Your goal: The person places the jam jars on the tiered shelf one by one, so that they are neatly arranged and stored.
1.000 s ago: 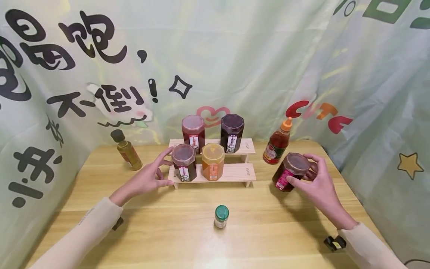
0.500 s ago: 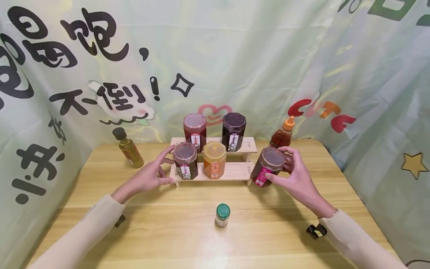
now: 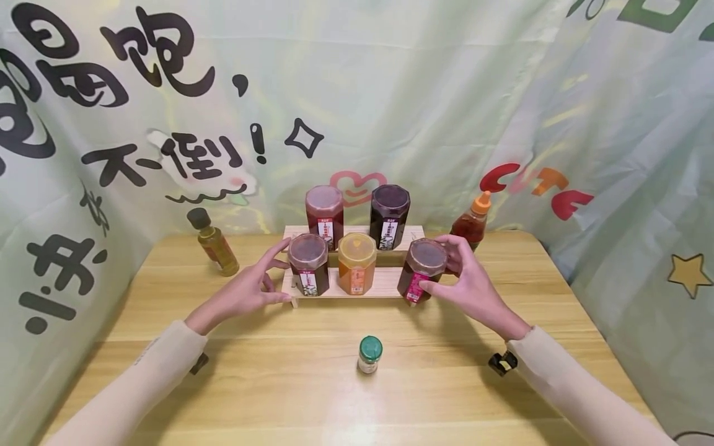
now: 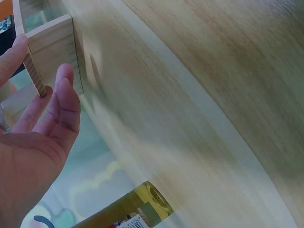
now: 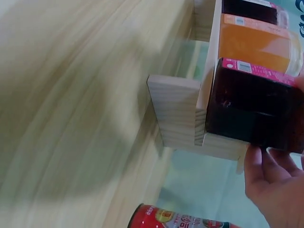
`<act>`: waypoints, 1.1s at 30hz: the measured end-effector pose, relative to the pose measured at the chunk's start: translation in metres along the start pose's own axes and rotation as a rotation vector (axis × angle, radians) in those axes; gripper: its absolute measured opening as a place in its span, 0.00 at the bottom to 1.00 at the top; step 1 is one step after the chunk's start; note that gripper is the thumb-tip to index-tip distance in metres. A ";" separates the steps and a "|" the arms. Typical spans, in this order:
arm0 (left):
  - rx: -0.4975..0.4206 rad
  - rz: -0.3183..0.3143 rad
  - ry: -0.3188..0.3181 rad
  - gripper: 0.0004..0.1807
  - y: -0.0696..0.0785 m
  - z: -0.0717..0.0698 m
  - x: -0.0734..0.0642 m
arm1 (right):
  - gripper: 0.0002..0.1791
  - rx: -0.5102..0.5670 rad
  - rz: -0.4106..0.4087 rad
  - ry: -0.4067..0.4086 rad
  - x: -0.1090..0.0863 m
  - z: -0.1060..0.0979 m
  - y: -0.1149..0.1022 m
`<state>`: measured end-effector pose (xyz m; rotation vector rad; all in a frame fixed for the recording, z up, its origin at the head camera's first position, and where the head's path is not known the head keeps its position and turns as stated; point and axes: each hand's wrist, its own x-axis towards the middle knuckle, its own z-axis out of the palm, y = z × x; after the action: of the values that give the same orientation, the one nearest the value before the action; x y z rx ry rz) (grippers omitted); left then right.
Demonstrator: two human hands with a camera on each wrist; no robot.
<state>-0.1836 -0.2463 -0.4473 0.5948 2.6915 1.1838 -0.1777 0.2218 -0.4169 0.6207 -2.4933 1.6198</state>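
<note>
My right hand grips a dark jam jar with a magenta label, thumb on its front and fingers behind it. In the right wrist view the jar's base is right at the right end of the lower step of a two-step wooden rack. My left hand holds the left end of that step, thumb at the front corner and a finger at the rear one. On the lower step stand another dark jar and an orange jar; a red jar and a near-black jar occupy the upper step.
A small green-capped shaker stands on the wooden table in front of the rack. An oil bottle is to the left. Behind my right hand is an orange-capped red sauce bottle. Printed cloth surrounds the table.
My right hand has carried the magenta-labelled jar leftward from beside the sauce bottle to the right end of the lower step. The left hand has stayed at the rack's left end.
</note>
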 end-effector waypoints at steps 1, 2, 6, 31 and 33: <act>-0.002 0.003 -0.001 0.67 0.000 0.000 0.000 | 0.46 0.005 -0.008 -0.008 0.002 0.000 0.001; -0.002 0.001 0.000 0.67 0.000 0.000 -0.001 | 0.46 0.014 -0.016 -0.019 0.003 0.001 0.002; -0.006 0.006 0.000 0.66 0.000 0.000 -0.002 | 0.46 0.041 -0.044 -0.053 0.009 0.001 0.005; -0.002 0.000 -0.001 0.67 -0.004 -0.001 -0.006 | 0.48 0.113 0.017 -0.184 0.018 -0.005 0.011; -0.003 0.004 0.001 0.67 -0.003 -0.002 -0.006 | 0.48 0.110 0.010 -0.184 0.018 -0.004 0.014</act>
<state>-0.1794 -0.2525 -0.4485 0.5995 2.6901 1.1900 -0.1996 0.2255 -0.4212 0.8064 -2.5482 1.7889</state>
